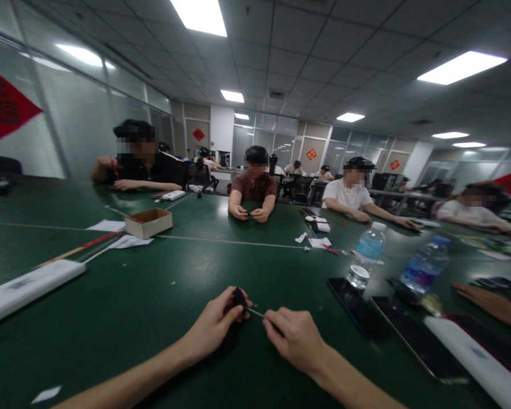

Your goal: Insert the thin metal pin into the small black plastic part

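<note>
My left hand (215, 324) pinches a small black part (239, 297) just above the green table (153, 295). My right hand (293, 336) is closed round a thin metal tool (256, 312) whose tip points left and meets the black part. Both hands hover close together near the table's front edge. What the black part is I cannot make out.
Two water bottles (364, 257) (423, 267) and two dark phones (357, 307) (413, 335) lie to the right. A white power strip (25, 287) lies at left, with a cardboard box (149, 221) behind it. Several people sit working across the table.
</note>
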Tool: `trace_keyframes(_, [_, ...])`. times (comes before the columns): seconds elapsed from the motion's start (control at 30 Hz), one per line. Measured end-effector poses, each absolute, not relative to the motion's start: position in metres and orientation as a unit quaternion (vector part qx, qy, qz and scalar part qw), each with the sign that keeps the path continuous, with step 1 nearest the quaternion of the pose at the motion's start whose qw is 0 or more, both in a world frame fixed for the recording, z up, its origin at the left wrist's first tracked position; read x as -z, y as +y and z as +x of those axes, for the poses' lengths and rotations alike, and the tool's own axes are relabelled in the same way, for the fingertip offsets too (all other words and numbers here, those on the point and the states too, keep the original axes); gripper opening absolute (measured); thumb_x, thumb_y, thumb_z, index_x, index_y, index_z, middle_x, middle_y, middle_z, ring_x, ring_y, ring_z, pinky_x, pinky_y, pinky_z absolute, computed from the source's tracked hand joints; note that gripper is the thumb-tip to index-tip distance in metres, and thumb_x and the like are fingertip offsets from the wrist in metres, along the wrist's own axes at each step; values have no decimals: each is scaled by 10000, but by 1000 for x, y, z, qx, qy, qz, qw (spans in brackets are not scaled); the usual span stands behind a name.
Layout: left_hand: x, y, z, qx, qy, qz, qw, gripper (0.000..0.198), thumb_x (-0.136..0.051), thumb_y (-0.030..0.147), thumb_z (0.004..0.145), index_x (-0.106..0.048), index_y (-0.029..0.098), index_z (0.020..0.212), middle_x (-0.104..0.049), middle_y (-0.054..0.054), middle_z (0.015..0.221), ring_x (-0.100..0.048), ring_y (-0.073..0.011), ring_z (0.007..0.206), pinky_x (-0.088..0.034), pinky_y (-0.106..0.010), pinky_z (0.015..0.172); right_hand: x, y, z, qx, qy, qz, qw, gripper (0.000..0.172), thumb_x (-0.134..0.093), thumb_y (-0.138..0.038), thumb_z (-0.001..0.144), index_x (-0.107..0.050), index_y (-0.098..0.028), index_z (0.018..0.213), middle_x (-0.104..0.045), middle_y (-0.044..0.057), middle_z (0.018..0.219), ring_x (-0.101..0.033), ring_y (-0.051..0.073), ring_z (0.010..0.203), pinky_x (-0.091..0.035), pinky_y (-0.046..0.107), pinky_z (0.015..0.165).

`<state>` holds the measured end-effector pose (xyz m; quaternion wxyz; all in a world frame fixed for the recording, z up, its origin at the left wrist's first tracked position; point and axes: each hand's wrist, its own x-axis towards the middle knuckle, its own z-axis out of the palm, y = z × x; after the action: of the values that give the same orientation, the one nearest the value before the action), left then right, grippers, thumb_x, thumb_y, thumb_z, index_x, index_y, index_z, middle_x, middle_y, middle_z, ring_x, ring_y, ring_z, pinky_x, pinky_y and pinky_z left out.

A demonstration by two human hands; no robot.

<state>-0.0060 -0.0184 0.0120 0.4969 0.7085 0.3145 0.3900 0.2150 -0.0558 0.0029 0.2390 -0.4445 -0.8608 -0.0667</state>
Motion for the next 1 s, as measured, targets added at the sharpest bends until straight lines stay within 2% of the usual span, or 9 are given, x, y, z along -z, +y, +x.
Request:
trace_keyframes(0.8, [-9, -16, -5, -386, 298, 702, 519, 162, -470, 237, 882, -507, 180, 1029, -604, -54, 988, -585, -170, 854, -458, -319, 787, -2, -55, 213, 48, -838, -489, 236, 243, -385, -280, 948, -621, -222, 942, -607, 10, 749, -560, 122, 642, -355, 236, 599])
trace_keyframes(1.0, [-14, -16, -5, -368, 314, 717, 501, 195, -510, 301, 869, -541, 181, 1020, -618, -49, 969, -586, -175, 848, -458, -308, 775, -2, -54, 213, 54, -834, -495, 237, 223, -398, -286, 941, -614, -235, 930, -610, 7, 756, -561, 123, 629, -356, 234, 590])
